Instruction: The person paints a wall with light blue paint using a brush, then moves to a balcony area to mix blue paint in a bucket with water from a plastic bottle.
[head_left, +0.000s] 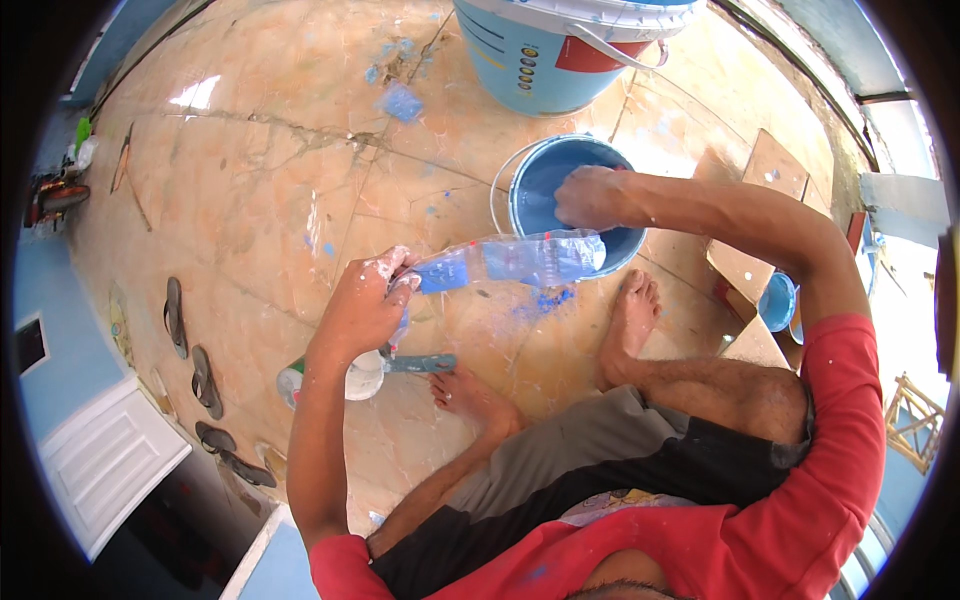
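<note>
My left hand (364,305), spotted with white, is closed on one end of a long clear plastic bag (520,259) with blue powder in it. The bag stretches rightward, and its far end lies over the near rim of a blue bucket (517,200) with a wire handle. Inside the bucket's mouth is my right hand (590,197), its fingers curled; whatever they hold is hidden. Spilled blue powder (553,300) marks the floor just below the bag. Beside my left wrist stands a small white tub (364,378), with a dark teal stick (420,364) next to it.
A large light-blue paint pail (530,65) with a white lid stands beyond the bucket. Cardboard (745,250) and a small blue container (777,302) are at the right. Several sandals (205,382) lie at the left. My bare foot (632,315) is close to the bucket.
</note>
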